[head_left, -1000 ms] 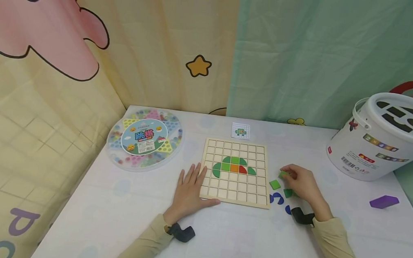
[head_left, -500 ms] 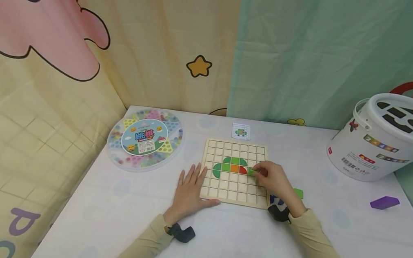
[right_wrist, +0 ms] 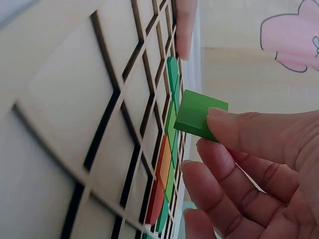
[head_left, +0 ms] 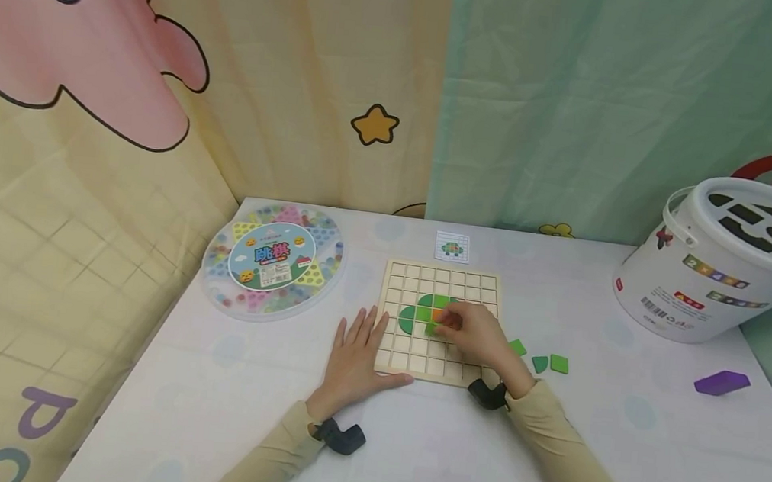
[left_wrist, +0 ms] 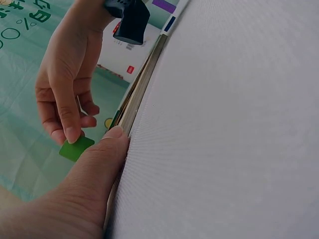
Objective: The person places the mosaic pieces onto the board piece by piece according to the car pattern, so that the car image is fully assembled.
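My right hand [head_left: 477, 335] is over the middle of a wooden grid board [head_left: 410, 362], pinching a green square tile [right_wrist: 198, 110] between thumb and fingertips. In the right wrist view, the tile is held tilted close to the grid. Green tiles [head_left: 424, 313] and an orange tile [head_left: 436, 316] are set in the board's cells; my right hand covers some of the pattern. My left hand [head_left: 351, 360] lies with fingers spread at the board's left edge. Its thumb [left_wrist: 102, 159] is along the front edge.
Right of the board lie loose green squares [head_left: 559, 364] and a dark green quarter-round [head_left: 540, 364]. A small pattern card [head_left: 452, 247] is behind the board. A round game box [head_left: 273, 258] stands left, a white bucket [head_left: 693, 275] right, with a purple block [head_left: 722, 383] near it.
My right hand has moved left, from the loose tiles beside the board to over its middle, carrying the green tile. My left hand has stayed in place.
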A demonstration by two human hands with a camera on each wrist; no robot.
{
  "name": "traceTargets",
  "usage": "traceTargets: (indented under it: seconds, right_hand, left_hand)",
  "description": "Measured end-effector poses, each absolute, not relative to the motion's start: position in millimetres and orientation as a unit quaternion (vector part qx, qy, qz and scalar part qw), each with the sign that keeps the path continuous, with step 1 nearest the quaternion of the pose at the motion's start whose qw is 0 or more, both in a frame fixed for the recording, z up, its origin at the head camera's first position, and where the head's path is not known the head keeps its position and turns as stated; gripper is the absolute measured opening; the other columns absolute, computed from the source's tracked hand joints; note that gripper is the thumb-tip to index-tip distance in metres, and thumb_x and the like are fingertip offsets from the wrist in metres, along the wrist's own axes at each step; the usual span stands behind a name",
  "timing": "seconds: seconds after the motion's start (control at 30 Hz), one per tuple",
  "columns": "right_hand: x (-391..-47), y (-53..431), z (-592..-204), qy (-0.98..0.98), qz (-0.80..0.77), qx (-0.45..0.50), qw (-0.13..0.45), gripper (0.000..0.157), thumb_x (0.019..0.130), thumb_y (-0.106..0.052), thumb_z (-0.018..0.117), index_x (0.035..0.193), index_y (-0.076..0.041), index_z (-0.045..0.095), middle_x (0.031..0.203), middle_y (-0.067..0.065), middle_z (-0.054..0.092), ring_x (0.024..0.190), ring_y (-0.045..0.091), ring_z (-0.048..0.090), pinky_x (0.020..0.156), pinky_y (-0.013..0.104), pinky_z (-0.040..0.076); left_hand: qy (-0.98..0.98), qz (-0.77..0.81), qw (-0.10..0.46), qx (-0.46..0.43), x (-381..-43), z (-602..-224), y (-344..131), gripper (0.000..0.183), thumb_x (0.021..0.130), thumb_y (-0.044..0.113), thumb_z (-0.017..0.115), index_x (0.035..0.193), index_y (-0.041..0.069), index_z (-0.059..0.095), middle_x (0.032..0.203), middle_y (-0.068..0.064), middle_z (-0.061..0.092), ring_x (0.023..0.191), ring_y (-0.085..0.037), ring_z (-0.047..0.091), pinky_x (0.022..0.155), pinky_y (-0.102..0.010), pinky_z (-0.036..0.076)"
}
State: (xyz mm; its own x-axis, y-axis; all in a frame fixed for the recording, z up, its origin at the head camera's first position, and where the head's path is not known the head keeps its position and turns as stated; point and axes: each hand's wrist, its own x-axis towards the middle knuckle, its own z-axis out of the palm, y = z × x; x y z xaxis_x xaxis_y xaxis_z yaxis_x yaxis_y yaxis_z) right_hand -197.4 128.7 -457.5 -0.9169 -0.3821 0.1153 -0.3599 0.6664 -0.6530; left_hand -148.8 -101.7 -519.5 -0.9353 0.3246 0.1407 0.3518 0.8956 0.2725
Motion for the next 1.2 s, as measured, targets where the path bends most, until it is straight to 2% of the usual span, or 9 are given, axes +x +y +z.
traceTargets:
  seconds: [0.57,0.83,1.2]
  right_hand:
    - [-205,109,-463,0.93,-0.322,-0.175,0.038,0.007,0.084,-0.017,0.073,0.083,-0.013,0.068,0.069,-0.007,0.059,0.061,0.01,0.052,0.057,0.03,0.043]
    - [-205,106,-465,0.935,-0.308,-0.171,0.034,0.005,0.085,-0.018,0.072,0.083,-0.014,0.07,0.075,-0.006,0.064,0.069,0.01,0.058,0.063,0.032,0.048]
    - [-205,104,-464,0.945,-0.293,-0.143,0.023,0.011,0.083,-0.019,0.074,0.076,-0.014,0.068,0.069,-0.006,0.062,0.062,0.011,0.057,0.057,0.031,0.046]
  left_hand:
    - [-0.972,-0.146,0.051,-0.18,-149,-518,-102,0.112,0.071,0.08,0.053,0.151,0.009,0.022,0.156,-0.014,0.016,0.143,-0.029,0.008,0.111,-0.051,0.001]
    - [-0.972,-0.142,0.056,-0.178,-149,-519,-103,0.112,0.071,0.081,0.052,0.152,0.009,0.022,0.156,-0.014,0.016,0.143,-0.029,0.009,0.111,-0.052,0.002]
    - [-0.971,-0.145,0.056,-0.18,-148,-519,-102,0.112,0.071,0.081,0.052,0.151,0.009,0.023,0.156,-0.014,0.017,0.142,-0.03,0.01,0.111,-0.053,0.002]
